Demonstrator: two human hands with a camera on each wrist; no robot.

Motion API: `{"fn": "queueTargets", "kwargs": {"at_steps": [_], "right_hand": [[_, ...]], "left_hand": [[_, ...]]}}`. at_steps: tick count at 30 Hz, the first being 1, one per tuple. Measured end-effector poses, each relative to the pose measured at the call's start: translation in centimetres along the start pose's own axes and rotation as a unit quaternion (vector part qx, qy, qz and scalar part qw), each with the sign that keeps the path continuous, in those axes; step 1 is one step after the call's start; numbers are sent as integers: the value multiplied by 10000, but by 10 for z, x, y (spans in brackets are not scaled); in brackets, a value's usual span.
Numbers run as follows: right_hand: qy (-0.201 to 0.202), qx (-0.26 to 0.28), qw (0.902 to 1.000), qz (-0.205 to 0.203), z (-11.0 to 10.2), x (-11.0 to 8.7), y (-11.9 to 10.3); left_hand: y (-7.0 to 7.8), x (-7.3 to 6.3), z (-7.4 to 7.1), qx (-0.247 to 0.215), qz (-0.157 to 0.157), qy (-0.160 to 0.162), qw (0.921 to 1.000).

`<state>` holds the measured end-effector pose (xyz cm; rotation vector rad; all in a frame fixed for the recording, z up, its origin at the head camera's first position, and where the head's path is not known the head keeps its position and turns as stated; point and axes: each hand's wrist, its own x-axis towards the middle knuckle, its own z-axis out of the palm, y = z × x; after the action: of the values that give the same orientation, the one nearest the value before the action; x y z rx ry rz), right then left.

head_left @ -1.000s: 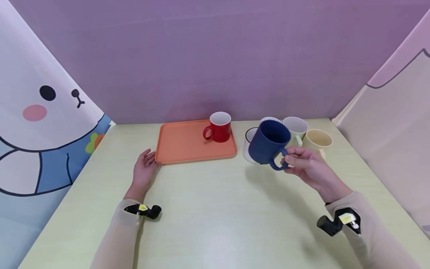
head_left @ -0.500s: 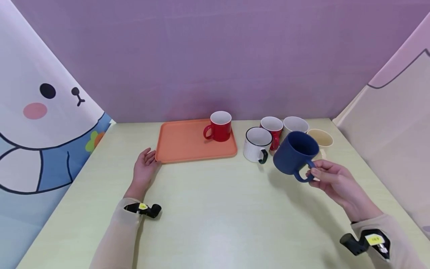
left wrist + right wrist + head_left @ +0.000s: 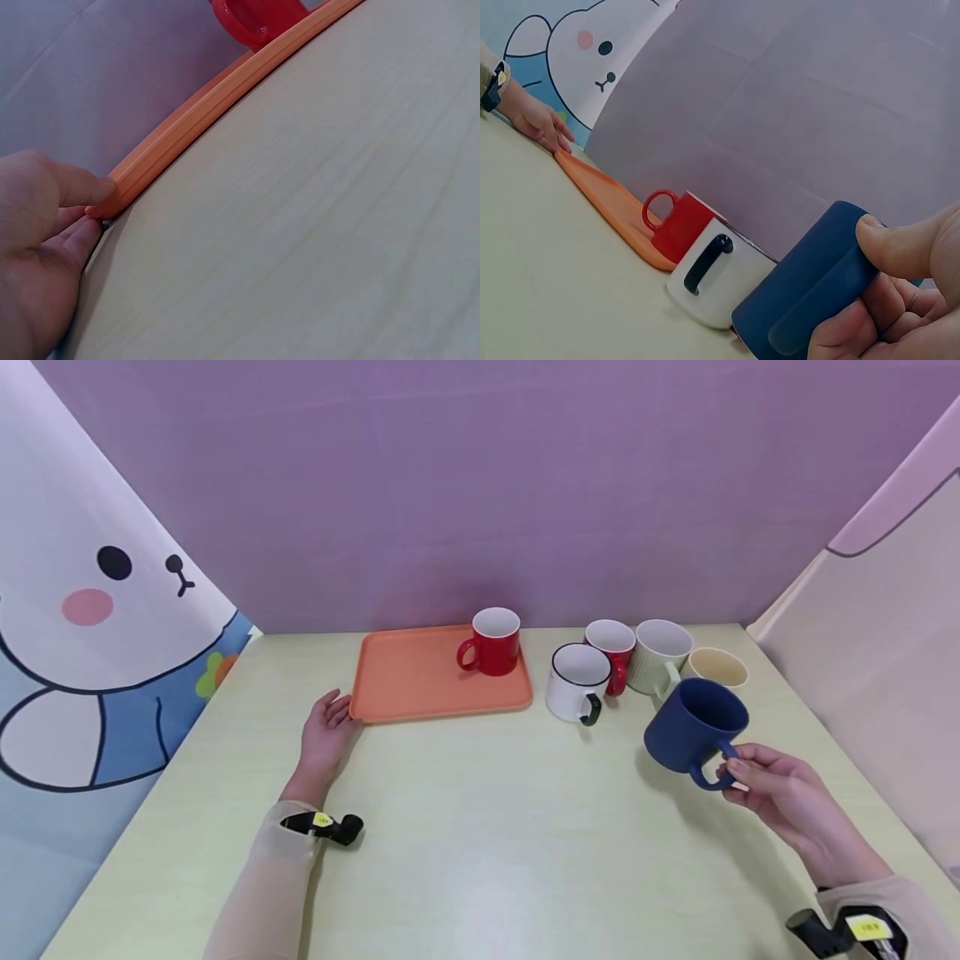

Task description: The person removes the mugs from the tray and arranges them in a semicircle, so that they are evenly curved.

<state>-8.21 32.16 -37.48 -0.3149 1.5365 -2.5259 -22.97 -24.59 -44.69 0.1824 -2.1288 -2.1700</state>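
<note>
My right hand (image 3: 783,797) pinches the handle of a dark blue mug (image 3: 678,735) between thumb and fingers. The mug is tilted above the right part of the table, in front of the pale green and cream mugs. At the front left corner of the orange tray (image 3: 420,681), my left hand (image 3: 326,739) grips the rim. In the left wrist view its thumb (image 3: 82,185) lies on the rim and its fingers reach underneath. A red mug (image 3: 497,652) stands on the tray's right side, handle to the left.
Right of the tray stand a white mug with a dark rim (image 3: 573,693), another red mug (image 3: 618,664), a pale green mug (image 3: 652,664) and a cream mug (image 3: 716,668). A purple cloth (image 3: 525,493) rises behind the table (image 3: 480,827).
The blue mug has moved right and toward me in my right hand, baring the white mug and the red one behind it. My left hand stays at the tray.
</note>
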Motion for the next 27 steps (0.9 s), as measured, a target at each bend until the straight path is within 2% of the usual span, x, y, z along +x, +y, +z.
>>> {"fn": "queueTargets", "kwargs": {"at_steps": [12, 27], "right_hand": [[307, 323, 9990, 4, -22, -26, 5], [871, 764, 9927, -339, -44, -43, -1]], "left_hand": [[1, 0, 0, 120, -42, 1, 9999], [-1, 1, -1, 16, 13, 12, 10000]]}}
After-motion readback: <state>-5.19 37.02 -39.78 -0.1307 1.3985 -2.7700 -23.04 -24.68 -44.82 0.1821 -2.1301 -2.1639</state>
